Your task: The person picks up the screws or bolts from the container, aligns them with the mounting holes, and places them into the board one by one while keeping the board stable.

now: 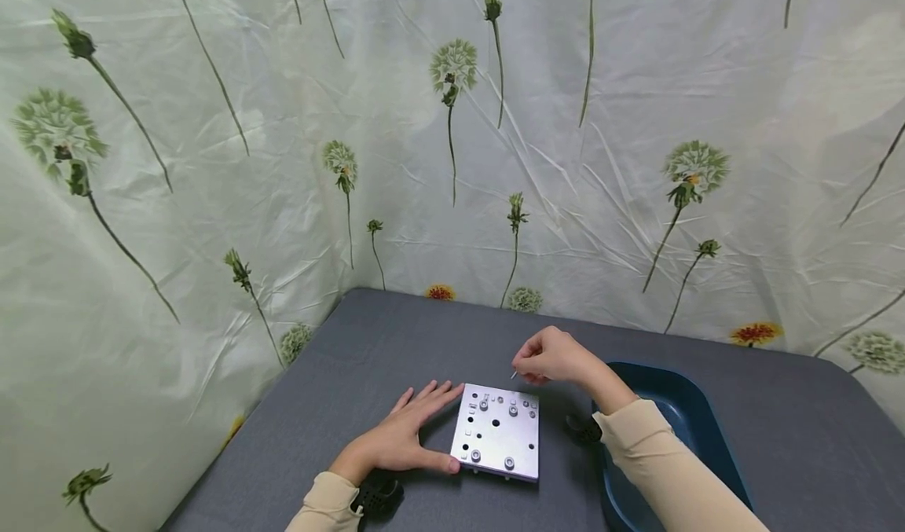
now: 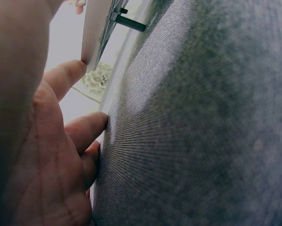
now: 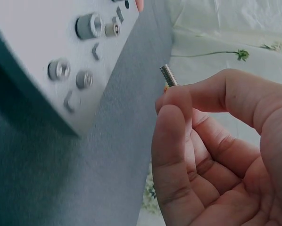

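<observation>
A square, silvery metal plate (image 1: 503, 442) lies on a dark gray counter (image 1: 396, 335) at the lower center of the head view, its bright face dotted with dark holes, small fittings and cylindrical socket-head screws (image 1: 509, 463). In the left wrist view, a dark threaded bolt (image 2: 130, 22) juts from the plate's underside at the top of the frame.

A person's left hand (image 1: 403, 439) stretches in from the lower left, its grip unclenched, fingers spread, the thumb by the plate's lower left corner and the index finger touching near the upper left. The right hand (image 1: 555, 357) hangs above the counter, just beyond the plate's upper right corner, wrist bent, its grip pinching a small threaded screw (image 3: 168, 75) between thumb and forefinger, the ridged end exposed. Beneath the right forearm, at lower right, sits a dark blue tray (image 1: 679, 414); a flower-printed sheet (image 1: 566, 163) hangs behind.
</observation>
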`<state>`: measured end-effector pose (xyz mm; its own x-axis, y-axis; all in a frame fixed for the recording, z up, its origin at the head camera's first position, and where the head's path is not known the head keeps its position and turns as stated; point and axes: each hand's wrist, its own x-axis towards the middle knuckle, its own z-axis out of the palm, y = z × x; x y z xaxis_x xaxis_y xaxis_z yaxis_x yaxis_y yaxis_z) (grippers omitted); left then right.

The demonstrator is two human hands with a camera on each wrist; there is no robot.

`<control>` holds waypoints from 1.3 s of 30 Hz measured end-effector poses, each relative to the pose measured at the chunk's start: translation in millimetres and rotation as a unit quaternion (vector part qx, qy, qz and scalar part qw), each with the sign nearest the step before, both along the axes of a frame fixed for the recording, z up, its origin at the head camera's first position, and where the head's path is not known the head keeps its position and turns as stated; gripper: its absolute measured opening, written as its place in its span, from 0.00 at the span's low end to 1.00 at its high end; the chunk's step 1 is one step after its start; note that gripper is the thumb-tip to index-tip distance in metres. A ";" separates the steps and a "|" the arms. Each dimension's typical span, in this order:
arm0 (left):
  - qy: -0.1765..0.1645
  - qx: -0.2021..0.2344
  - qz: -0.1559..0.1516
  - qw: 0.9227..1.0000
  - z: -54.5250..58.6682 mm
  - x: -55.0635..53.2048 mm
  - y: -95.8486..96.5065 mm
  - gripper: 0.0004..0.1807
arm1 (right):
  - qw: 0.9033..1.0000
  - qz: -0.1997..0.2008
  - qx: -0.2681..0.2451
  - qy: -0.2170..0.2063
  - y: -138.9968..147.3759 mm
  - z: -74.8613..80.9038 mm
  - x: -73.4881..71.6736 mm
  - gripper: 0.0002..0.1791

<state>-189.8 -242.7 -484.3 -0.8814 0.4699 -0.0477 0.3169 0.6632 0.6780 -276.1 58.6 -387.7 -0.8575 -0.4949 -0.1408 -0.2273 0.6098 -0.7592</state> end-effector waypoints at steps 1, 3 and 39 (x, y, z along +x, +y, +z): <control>0.000 0.000 -0.001 1.000 0.1 -0.1 -0.2 0.60 | 1.000 0.001 -0.002 0.001 -2.6 -0.3 0.2 0.09; 0.002 0.000 -0.004 1.000 0.4 -0.2 -0.7 0.60 | 1.000 0.007 -0.001 0.006 -7.5 -0.6 0.7 0.09; 0.011 -0.002 -0.020 1.000 0.1 -1.1 -3.2 0.59 | 0.999 0.024 0.048 0.001 -64.6 -11.4 7.1 0.08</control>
<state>-190.9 -245.9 -484.1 -0.8631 0.5043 -0.0292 0.3583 0.6520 0.6683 -269.0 -6.0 -399.1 -0.8330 -0.5202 -0.1881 -0.2602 0.6686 -0.6966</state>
